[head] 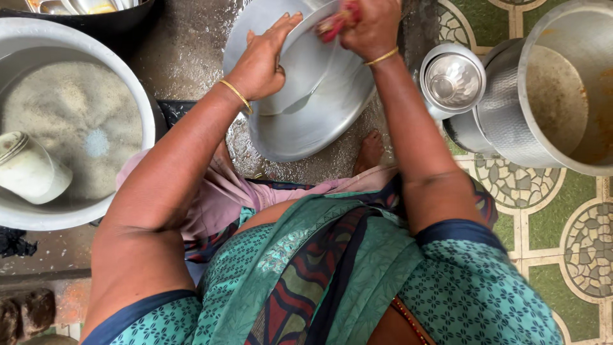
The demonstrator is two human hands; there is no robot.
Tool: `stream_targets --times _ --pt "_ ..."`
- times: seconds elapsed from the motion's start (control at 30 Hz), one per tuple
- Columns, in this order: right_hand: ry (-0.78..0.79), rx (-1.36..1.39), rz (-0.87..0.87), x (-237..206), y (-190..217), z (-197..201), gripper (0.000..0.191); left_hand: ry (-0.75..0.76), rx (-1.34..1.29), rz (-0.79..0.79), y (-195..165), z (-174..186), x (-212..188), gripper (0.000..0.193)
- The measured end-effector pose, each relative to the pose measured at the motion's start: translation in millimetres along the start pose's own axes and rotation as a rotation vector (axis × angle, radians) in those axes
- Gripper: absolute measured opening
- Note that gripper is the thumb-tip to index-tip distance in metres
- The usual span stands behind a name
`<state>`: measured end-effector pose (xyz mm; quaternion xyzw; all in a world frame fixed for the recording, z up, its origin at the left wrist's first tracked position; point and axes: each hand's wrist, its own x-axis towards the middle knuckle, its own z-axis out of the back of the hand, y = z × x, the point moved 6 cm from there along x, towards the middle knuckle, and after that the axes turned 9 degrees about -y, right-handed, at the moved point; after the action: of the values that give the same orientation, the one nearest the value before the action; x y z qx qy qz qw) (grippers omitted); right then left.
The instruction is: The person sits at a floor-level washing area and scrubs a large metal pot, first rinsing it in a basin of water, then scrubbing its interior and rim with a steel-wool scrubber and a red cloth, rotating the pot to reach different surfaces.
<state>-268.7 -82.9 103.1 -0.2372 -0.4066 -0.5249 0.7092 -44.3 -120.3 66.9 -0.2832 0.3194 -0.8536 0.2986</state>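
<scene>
The left hand (258, 64) lies spread on the tilted steel plate (306, 70), steadying it over the basin (332, 121), while the right hand (367, 25), just right, clutches a red scrubber (335, 24) against its far rim.

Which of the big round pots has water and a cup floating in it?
The white tub at the left edge: cloudy water fills it and a pale cup lies tipped in it. The steel basin under both hands and the hammered pot at right hold neither.
</scene>
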Motion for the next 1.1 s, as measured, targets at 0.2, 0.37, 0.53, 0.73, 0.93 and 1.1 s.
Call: stream_targets --times 0.2,0.37,0.53,0.73,0.93,1.1 --pt "-0.009 0.159 -1.119 -127 -73 -10 0.050 -0.031 -0.036 0.049 -9 9 -4 0.091" --pt "-0.160 0.383 -1.165 -138 -63 -1 0.040 0.076 0.030 0.173 -19 26 -3 0.090" --pt "-0.045 -0.149 -0.225 -37 -18 24 0.033 0.164 0.038 0.072 -42 9 10 0.092" --pt "-0.114 0.112 -0.589 -69 -47 9 0.043 0.123 -0.023 0.084 -30 0 5 0.099" --pt "-0.131 0.373 -1.227 -150 -66 -9 0.051 0.076 -0.064 0.139 -19 12 -1 0.102" --pt "-0.158 0.148 -0.707 -67 -33 32 0.036 0.104 0.051 0.077 -33 14 6 0.091"
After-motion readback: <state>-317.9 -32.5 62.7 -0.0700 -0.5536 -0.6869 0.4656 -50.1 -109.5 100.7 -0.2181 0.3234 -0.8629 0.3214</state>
